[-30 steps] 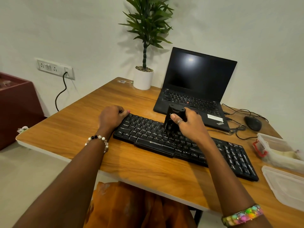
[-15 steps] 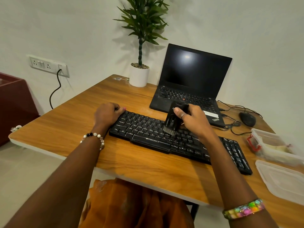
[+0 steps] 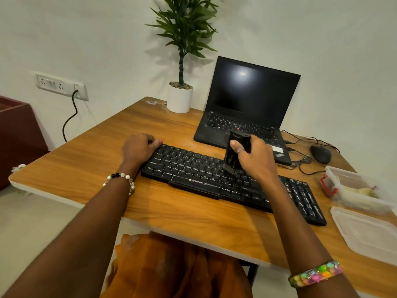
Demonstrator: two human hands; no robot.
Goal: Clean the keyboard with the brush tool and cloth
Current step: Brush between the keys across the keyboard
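A: Item one, fingers [image 3: 235,145]. State?

B: Your right hand [image 3: 254,157] grips the brush tool [image 3: 235,152], upright, bristles down on the middle rows of the keyboard [image 3: 193,168]. Your left hand [image 3: 137,148] is curled over the keyboard's far left corner, steadying it.

A: Step in hand?

B: Brushing, by my judgement; the cloth is not in view.

A: Keyboard's place?

B: On the worktop [image 3: 86,164], in front of the laptop [image 3: 247,108].

A: Next move calls for?

B: Likely light strokes along the rows towards the number pad, with the corner held firm.
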